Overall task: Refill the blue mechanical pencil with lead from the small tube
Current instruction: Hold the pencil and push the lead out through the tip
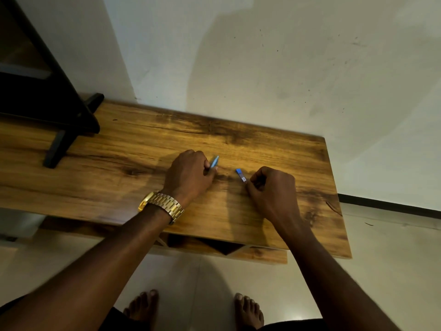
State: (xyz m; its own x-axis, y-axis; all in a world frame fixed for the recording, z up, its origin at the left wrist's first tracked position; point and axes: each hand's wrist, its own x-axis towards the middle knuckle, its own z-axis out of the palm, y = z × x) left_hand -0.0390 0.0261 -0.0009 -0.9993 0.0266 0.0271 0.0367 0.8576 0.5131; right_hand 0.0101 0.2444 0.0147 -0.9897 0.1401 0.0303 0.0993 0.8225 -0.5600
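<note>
On the wooden table (119, 168), my left hand (188, 175) is closed around the blue mechanical pencil (214, 161); only its light-blue end sticks out past the fingers, pointing up and right. My right hand (272, 189) pinches the small lead tube (241, 175), a clear tube with a blue cap and a small label, its capped end pointing toward the pencil. Both hands rest low on the tabletop, a short gap between pencil and tube. Most of the pencil's length is hidden inside my fist.
A black stand (59, 120) with angled feet occupies the table's left rear. A white wall rises behind the table. The table's right edge (338, 199) drops to a tiled floor, where my bare feet (143, 306) stand. A gold watch (162, 204) is on my left wrist.
</note>
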